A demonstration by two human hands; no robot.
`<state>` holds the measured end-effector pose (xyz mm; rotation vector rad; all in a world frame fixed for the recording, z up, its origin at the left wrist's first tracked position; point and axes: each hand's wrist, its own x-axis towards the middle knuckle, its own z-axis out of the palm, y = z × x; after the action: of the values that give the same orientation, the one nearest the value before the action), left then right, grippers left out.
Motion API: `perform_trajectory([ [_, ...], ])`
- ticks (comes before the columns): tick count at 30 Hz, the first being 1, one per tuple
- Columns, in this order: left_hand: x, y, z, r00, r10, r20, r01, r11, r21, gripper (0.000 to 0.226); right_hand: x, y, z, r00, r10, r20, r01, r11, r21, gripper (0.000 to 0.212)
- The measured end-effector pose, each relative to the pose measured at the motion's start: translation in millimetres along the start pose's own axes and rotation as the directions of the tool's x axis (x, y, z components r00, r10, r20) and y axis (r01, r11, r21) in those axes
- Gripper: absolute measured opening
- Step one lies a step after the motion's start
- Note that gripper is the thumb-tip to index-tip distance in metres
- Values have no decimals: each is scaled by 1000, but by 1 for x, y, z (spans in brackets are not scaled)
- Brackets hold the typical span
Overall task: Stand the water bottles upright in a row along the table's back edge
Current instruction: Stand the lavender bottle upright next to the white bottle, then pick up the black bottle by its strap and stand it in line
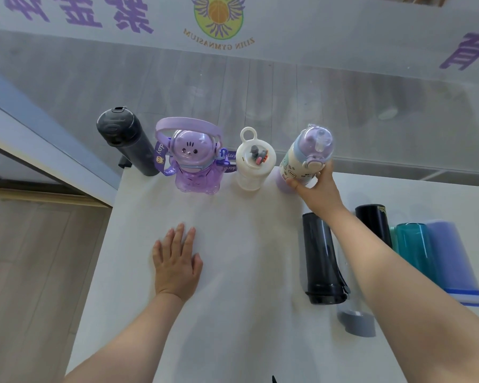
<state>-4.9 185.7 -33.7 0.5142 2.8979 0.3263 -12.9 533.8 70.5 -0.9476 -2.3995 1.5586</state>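
Right hand [317, 186]: its fingers are curled round the cartoon-print bottle [302, 158], held at the table's [233, 272] back edge, just right of the white bottle [253, 164]. Left hand [176, 265] is laid flat, empty. Lying bottles are partly hidden by the right forearm.

We see a white worktop [219, 272]. Along its back edge stand a dark grey bottle [127, 142], a translucent purple bear bottle [192, 161], a white bottle [253, 164] and a cream cartoon-printed bottle [302, 158] with a lilac lid. Near the right edge lie smoky-black [320, 258], teal [415, 247] and lavender [451, 261] bottles.
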Motion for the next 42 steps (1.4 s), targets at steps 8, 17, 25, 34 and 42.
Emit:
perform_trajectory([
  [8,-6,22,1,1000,11,-24,-12,1000,-13,62,-63,29,-48,990,-110,93,133,945,-298,54],
  [17,-48,147,34,988,149,40,-146,986,-75,60,-121,82,-95,727,-240,643,661,498,-562,80],
  [25,-54,161,45,996,89,13,-89,996,12,62,-123,90,-106,578,-149,802,786,367,-498,82],
  [34,-56,163,47,997,72,0,-72,997,27,62,-133,107,-88,587,-146,796,802,234,-549,102],
  [42,-55,163,47,997,73,-3,-73,997,8,61,-136,116,-68,622,-239,745,773,339,-536,105],
])
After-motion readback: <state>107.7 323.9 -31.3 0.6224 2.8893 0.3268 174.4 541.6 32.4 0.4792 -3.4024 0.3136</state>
